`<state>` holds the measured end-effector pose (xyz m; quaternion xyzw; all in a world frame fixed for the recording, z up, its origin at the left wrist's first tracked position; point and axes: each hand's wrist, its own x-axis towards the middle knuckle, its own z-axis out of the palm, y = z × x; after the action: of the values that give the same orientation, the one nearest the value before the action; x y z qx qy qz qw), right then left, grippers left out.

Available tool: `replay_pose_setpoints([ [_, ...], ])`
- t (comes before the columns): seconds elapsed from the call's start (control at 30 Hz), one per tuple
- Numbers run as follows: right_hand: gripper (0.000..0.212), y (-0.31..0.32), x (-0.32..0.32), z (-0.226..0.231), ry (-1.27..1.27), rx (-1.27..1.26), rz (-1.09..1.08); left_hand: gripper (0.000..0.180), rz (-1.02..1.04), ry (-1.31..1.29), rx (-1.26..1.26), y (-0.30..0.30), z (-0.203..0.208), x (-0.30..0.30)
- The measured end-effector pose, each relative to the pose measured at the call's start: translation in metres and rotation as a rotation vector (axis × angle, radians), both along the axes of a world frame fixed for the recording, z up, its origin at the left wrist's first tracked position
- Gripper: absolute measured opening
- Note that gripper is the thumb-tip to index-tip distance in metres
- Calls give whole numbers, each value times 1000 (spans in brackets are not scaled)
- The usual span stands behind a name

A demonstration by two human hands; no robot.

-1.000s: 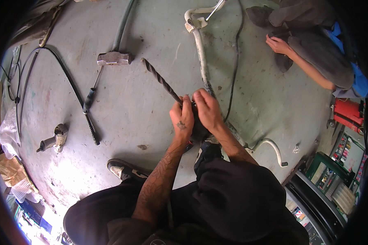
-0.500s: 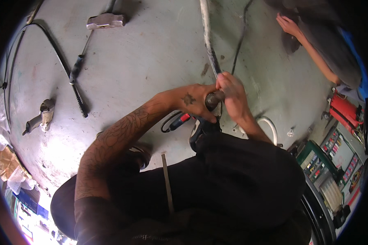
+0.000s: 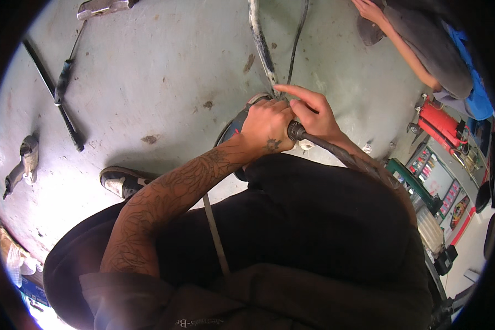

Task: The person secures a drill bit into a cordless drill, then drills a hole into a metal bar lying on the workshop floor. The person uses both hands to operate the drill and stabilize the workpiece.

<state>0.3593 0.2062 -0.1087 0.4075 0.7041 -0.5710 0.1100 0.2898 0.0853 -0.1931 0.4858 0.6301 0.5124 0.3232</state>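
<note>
My left hand [image 3: 267,125] is wrapped round the front of what looks like a power drill, its blue and dark body [image 3: 235,124] partly hidden behind my wrist. A toothed dark chuck [image 3: 296,130] pokes out past my fingers. From it a long dark bit [image 3: 333,147] runs right and down, across my right forearm. Right beside the chuck is my right hand [image 3: 315,113], its index finger stretched out and thumb apart; the lower fingers are hidden. Above the hands, the end of a worn white and black bar or hose [image 3: 262,44] comes down close to the index finger.
On the grey floor at left lie a sledgehammer head [image 3: 103,7], a screwdriver [image 3: 64,82], a black rod [image 3: 52,96] and an air tool [image 3: 28,159]. My shoe [image 3: 115,182] is near. At right are a co-worker's arm [image 3: 404,49], a red tank [image 3: 440,122] and a green case [image 3: 418,184].
The bit has swung from pointing up toward me to lying rightward over my right forearm. My right hand has come off it, index finger now extended. The whole view has shifted.
</note>
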Motion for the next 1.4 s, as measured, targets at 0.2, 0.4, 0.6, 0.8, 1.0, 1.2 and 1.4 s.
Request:
replay_pose_setpoints([
  [0.2,35,-2,2,5,-35,40,40,24,-10,44,-29,-2,1,6],
  [0.4,29,-2,4,0,-30,59,84,20,-23,22,-35,-4,2,6],
  [0.6,28,0,0,-6,-45,1,39,22,-67,45,-58,-1,-1,-3],
  [0.8,28,4,-33,4,148,-74,-189,18,-135,-217,-308,10,25,-44],
  [1.0,22,8,-42,-6,365,140,-192,24,-79,-396,-395,18,52,-61],
  [1.2,23,24,-45,9,137,-186,-14,21,-117,-295,-412,9,53,-60],
  [1.4,15,-8,-28,0,336,20,-312,21,-162,-329,-315,4,47,-60],
])
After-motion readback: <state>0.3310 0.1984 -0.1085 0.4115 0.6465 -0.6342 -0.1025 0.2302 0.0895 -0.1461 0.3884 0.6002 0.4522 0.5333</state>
